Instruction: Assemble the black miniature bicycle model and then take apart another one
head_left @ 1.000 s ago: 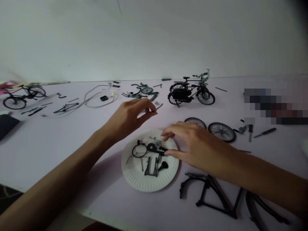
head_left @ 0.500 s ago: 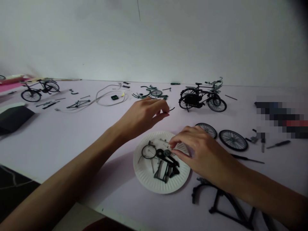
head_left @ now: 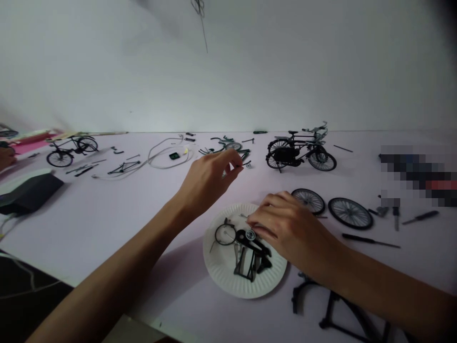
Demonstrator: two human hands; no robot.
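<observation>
My left hand [head_left: 214, 176] is raised over the table beyond the plate, thumb and fingertips pinched on a thin dark part [head_left: 246, 164]; its full shape is too small to tell. Over the right side of a white paper plate [head_left: 214, 274] is my right hand [head_left: 285, 221], fingers pressed together; whatever they pinch is hidden. Just below those fingertips lies a small round grey sprocket-like piece [head_left: 250, 235]. The plate also bears a thin black ring [head_left: 225, 235], a black chain-guard-shaped part [head_left: 259, 245], a small black frame piece [head_left: 245, 274] and thin rods.
Assembled model bicycles stand at back right [head_left: 300, 152] and at left [head_left: 71, 151]. Two spoked wheels [head_left: 350, 213], screwdrivers [head_left: 371, 241] and a large black bicycle frame [head_left: 342, 309] lie right. A looped cable [head_left: 153, 164] and dark case [head_left: 32, 193] are left. Another person's hand [head_left: 5, 157] shows.
The view has tilted up slightly. My left hand has drawn a little to the left and turned. My right fingers have closed together over the plate. Another person's hand has appeared at the left edge.
</observation>
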